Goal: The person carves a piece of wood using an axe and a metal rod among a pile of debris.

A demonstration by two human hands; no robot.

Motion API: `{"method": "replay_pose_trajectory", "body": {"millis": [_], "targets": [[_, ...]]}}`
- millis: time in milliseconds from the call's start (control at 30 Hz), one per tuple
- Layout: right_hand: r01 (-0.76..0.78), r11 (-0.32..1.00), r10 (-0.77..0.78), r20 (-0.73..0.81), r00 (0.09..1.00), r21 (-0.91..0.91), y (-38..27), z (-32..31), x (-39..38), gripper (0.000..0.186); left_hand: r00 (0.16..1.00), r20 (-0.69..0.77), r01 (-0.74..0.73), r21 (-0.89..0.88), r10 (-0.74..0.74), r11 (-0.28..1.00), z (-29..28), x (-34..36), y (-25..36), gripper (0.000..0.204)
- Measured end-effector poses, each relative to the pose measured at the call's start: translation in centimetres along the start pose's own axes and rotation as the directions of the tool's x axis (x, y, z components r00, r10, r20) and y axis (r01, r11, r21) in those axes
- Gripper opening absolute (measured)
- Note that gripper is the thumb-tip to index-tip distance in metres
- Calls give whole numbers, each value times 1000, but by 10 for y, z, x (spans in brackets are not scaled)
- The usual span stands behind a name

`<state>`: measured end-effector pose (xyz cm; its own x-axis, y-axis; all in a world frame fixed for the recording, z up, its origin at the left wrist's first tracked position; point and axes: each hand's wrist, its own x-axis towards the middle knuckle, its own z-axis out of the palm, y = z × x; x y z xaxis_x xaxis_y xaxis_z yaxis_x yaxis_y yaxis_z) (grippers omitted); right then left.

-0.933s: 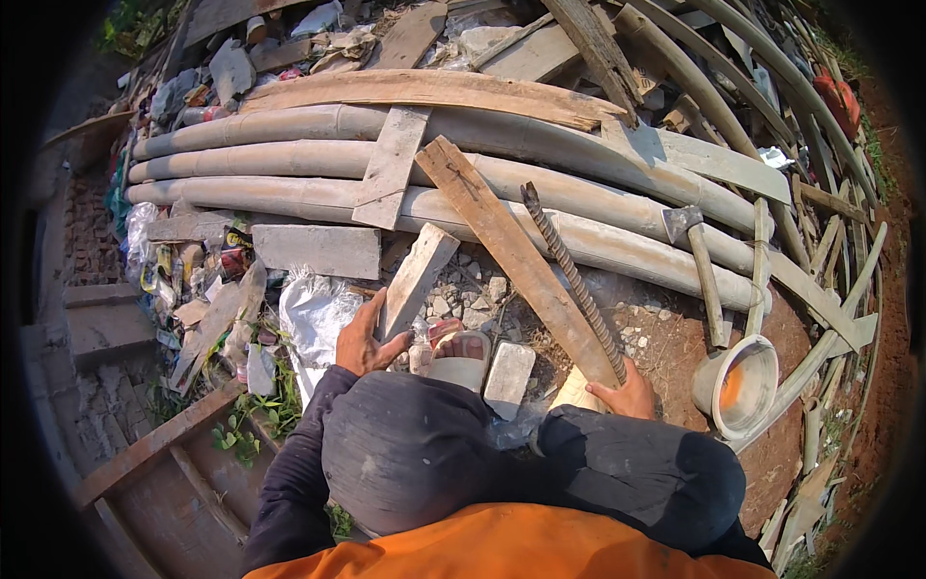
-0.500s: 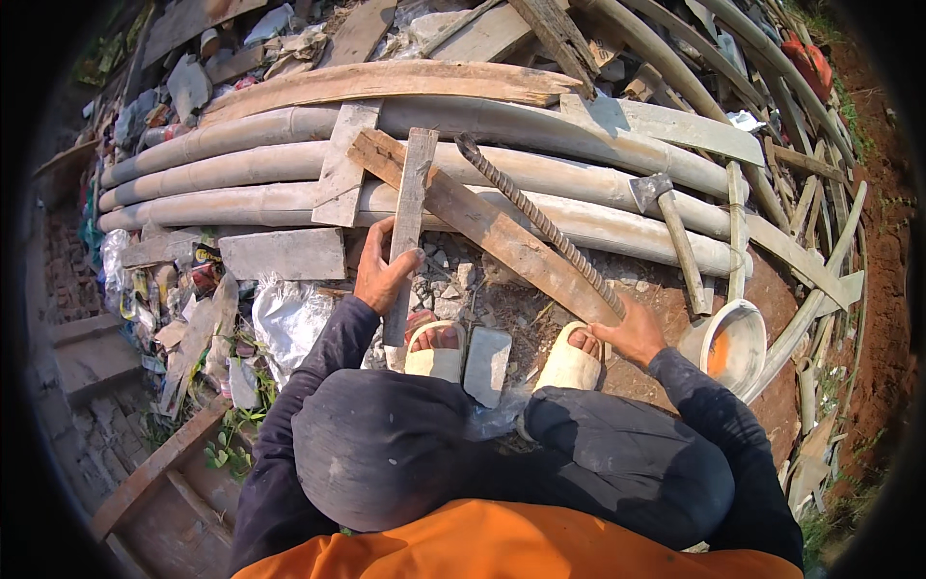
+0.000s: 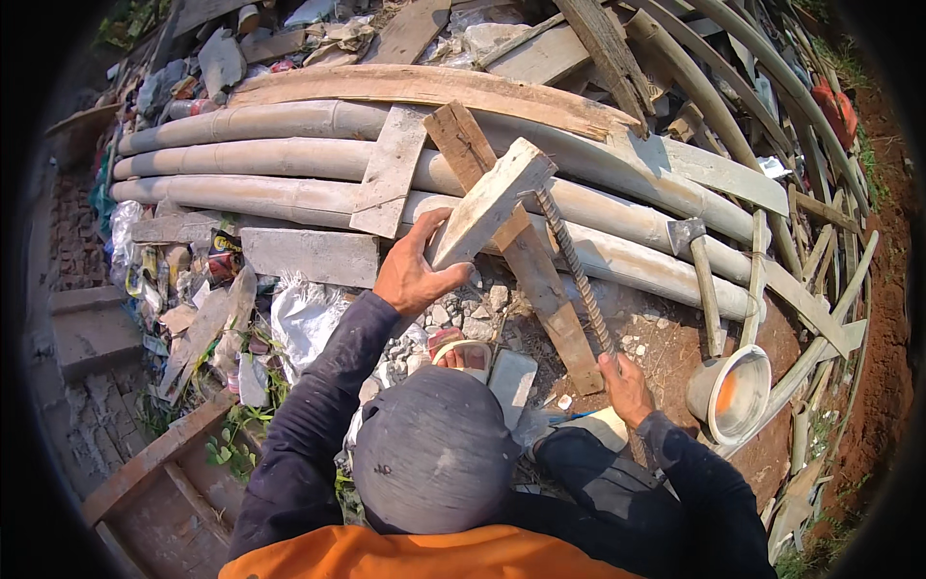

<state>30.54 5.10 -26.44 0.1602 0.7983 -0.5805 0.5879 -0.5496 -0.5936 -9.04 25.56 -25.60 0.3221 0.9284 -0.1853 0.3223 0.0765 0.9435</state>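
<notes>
My left hand (image 3: 420, 265) grips the lower end of a short, pale wooden plank (image 3: 497, 203), tilted up to the right. My right hand (image 3: 627, 388) is closed around a ribbed, rusty steel pry bar (image 3: 577, 275). The bar slants up to the left, and its upper tip meets the raised end of the short plank; whether it is hooked on anything there I cannot tell. Behind both lies a longer brown plank (image 3: 555, 318), slanting from the bamboo poles (image 3: 289, 154) to the ground, with neither hand on it.
A hatchet (image 3: 704, 280) leans on the poles at the right. Close to it a whitish bucket (image 3: 741, 396) lies tipped. Loose boards and rubbish are heaped at the back and left. Rubble and a pale block (image 3: 511, 386) lie near my feet.
My left hand has raised and tilted the short plank rightward. My right hand has come away from the brown plank's end and now holds the bar alone, lower down. My legs have shifted.
</notes>
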Motion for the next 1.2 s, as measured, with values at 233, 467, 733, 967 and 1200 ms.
{"method": "replay_pose_trajectory", "body": {"millis": [233,467,733,967,1200], "targets": [[41,984,-56,-84,995,-176,-38,-103,-51,50,997,0,-64,611,80,789,-22,-7,-6,88],[170,828,-286,-141,948,-534,-166,-145,-100,40,993,-9,-88,603,117,793,-11,10,-6,82],[136,759,-206,-37,978,-636,-264,-140,-128,39,982,128,-186,668,136,720,-45,34,18,77],[80,713,-34,79,996,-697,-316,-155,-133,45,944,256,-329,669,210,666,-69,60,6,78],[-41,760,194,166,967,-649,-400,-127,-130,52,928,273,-370,607,253,703,-81,69,-14,77]]}}
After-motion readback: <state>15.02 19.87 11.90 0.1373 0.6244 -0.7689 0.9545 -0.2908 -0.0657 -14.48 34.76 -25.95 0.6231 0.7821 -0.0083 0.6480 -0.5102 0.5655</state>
